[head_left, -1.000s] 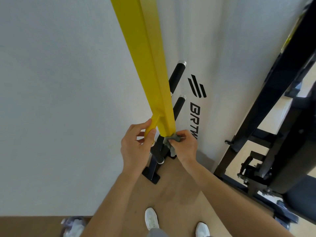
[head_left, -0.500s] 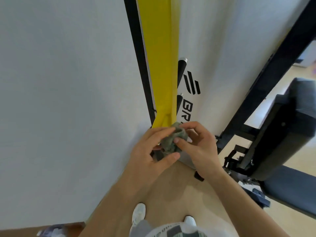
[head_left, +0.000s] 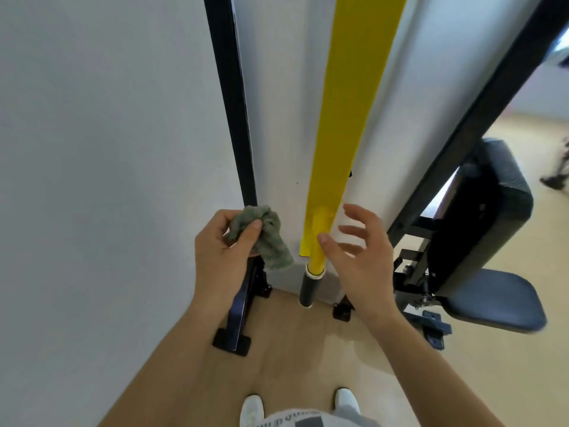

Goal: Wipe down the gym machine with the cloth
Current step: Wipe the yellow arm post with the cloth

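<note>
- Cloth [head_left: 261,238]: grey-green and bunched, pinched between the thumb and fingers of the left hand [head_left: 221,260]. It is held just left of the lower end of the yellow arm [head_left: 345,134] and is not seen touching any machine surface.
- Right hand [head_left: 360,257]: fingers spread, holding nothing; the thumb tip is at the yellow arm, but contact cannot be confirmed.
- Black grip [head_left: 308,288], black upright [head_left: 234,103] and bench seat [head_left: 492,300]: 0 cloth contact.
- Progress: no wipe traces are visible; judged mid-task, with these 3 parts probably remaining.
</note>
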`<state>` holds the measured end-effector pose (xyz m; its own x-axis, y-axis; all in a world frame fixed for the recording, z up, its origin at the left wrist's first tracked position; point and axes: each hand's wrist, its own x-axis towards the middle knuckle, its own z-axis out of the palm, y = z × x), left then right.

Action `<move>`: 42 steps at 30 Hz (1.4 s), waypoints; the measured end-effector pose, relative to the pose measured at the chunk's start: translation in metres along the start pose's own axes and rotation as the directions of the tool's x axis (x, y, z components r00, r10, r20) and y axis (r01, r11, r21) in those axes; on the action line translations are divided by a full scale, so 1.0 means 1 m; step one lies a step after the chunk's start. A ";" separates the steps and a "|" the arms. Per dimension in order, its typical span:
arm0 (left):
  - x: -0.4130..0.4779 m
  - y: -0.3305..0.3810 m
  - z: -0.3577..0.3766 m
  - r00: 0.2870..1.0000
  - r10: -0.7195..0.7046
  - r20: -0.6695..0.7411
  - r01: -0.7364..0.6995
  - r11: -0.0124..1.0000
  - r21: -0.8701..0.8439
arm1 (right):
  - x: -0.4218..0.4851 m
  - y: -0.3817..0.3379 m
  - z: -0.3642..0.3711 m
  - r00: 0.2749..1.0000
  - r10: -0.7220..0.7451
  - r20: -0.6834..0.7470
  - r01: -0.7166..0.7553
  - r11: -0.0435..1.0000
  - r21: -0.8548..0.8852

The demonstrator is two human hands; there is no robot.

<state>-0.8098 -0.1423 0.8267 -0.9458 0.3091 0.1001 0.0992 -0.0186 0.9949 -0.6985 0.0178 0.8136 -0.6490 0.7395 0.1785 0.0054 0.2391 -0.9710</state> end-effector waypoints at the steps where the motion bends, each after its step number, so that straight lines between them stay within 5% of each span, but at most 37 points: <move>1: 0.011 -0.003 0.000 1.000 -0.002 0.017 0.002 1.000 -0.005 | 0.001 -0.004 0.007 1.000 -0.020 -0.004 0.020 1.000 -0.015; 6: 0.052 -0.016 0.021 0.972 0.036 0.231 -0.032 0.999 -0.024 | 0.003 -0.005 0.028 0.997 -0.076 -0.010 0.074 0.989 -0.125; 11: 0.062 -0.015 0.037 0.869 0.102 0.484 0.003 0.977 -0.213 | 0.001 0.003 0.032 0.994 -0.104 -0.013 0.098 0.967 -0.233; 17: 0.085 -0.011 0.043 0.780 0.336 0.527 -0.294 0.941 -0.165 | 0.001 0.007 0.030 0.994 -0.105 -0.018 0.097 0.964 -0.247; 27: 0.085 -0.073 0.053 0.808 0.083 0.583 -0.169 0.981 0.093 | 0.004 0.013 0.027 0.995 -0.071 -0.066 0.052 0.964 -0.263; 37: 0.063 -0.134 0.067 0.820 -0.019 0.572 -0.184 0.937 0.295 | 0.002 0.017 0.019 0.994 -0.068 -0.085 0.042 0.959 -0.281; 42: 0.064 -0.142 0.074 0.789 -0.071 0.610 -0.126 0.953 0.274 | 0.002 0.017 0.012 0.995 -0.053 -0.080 0.029 0.959 -0.280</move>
<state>-0.8619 -0.0498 0.6912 -0.5647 0.8253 0.0007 0.2988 0.2037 0.9323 -0.7091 0.0157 0.7951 -0.5856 0.7736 0.2421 0.1996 0.4271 -0.8819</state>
